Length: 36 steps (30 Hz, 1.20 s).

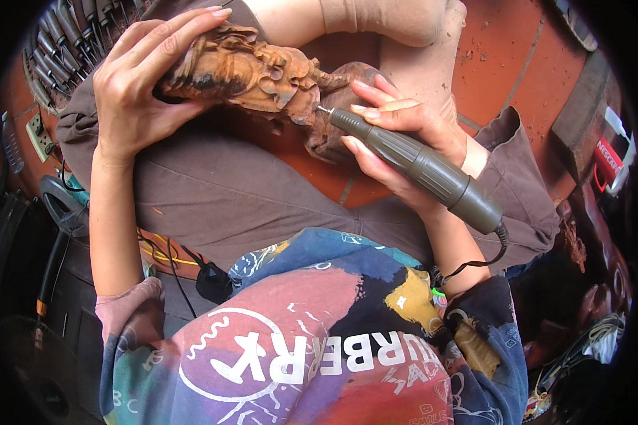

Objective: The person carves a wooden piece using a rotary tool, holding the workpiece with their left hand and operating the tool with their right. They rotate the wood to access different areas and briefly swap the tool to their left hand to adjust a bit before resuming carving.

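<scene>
A carved wooden figure, brown with darker patches, lies tilted across my lap near the top of the view. My left hand is wrapped round its left end, thumb below and fingers over the top. In my right hand is a dark grey-green rotary carving tool, held like a pen. Its thin metal bit points left at the right part of the carving; whether it touches the wood I cannot tell. A black coiled cord hangs from the tool's back end.
Several chisels stand bunched at the upper left. A power socket and an angle grinder lie at the left. A wooden block and a red packet are at the right. Wood crumbs dot the red tiled floor.
</scene>
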### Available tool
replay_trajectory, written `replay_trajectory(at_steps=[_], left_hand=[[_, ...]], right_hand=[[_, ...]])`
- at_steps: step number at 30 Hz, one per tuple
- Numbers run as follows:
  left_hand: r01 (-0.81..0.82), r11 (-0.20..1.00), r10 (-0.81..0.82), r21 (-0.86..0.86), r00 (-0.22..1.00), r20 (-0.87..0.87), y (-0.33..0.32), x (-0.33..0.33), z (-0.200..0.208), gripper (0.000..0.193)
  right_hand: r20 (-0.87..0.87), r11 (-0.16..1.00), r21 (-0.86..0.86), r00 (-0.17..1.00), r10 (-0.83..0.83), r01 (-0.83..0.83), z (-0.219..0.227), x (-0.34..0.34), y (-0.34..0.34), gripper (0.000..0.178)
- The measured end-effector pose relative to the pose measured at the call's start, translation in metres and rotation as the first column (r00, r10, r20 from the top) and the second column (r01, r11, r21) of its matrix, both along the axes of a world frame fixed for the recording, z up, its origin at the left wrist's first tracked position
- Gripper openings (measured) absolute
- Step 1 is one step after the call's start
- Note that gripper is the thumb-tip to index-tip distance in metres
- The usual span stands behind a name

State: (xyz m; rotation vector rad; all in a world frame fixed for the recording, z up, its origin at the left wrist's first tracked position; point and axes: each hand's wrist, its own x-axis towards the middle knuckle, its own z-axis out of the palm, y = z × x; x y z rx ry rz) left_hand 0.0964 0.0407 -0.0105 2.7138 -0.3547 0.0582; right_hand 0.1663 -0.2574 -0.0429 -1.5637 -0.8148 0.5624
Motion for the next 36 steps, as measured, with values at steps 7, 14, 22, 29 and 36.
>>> replay_trajectory(at_steps=[7,14,22,29,36], left_hand=[[-0.004,1.0,0.004,0.015,1.0,-0.003,-0.0003,-0.0006,0.0004,0.066],[-0.025,1.0,0.025,0.005,1.0,-0.013,-0.0007,-0.0012,0.0005,0.066],[-0.01,1.0,0.01,-0.017,1.0,-0.014,0.0004,-0.0006,-0.0001,0.066],[-0.052,0.999,0.053,0.012,0.997,-0.063,0.0038,-0.0055,-0.0012,0.067],[-0.058,0.998,0.058,-0.029,0.998,0.021,0.0022,-0.0018,-0.0048,0.071]], right_hand=[[0.01,0.996,-0.042,0.997,-0.073,0.074,0.0019,0.0006,0.004,0.029],[0.016,0.996,-0.061,0.998,-0.066,0.066,0.0037,0.0004,0.0025,0.029],[0.019,0.998,-0.042,0.999,-0.035,0.036,0.0022,0.0006,0.0007,0.03],[0.05,0.999,-0.026,0.999,-0.018,0.02,-0.0002,0.0,0.0014,0.033],[0.051,0.999,-0.026,0.998,-0.023,0.025,-0.0002,-0.0004,0.0001,0.032]])
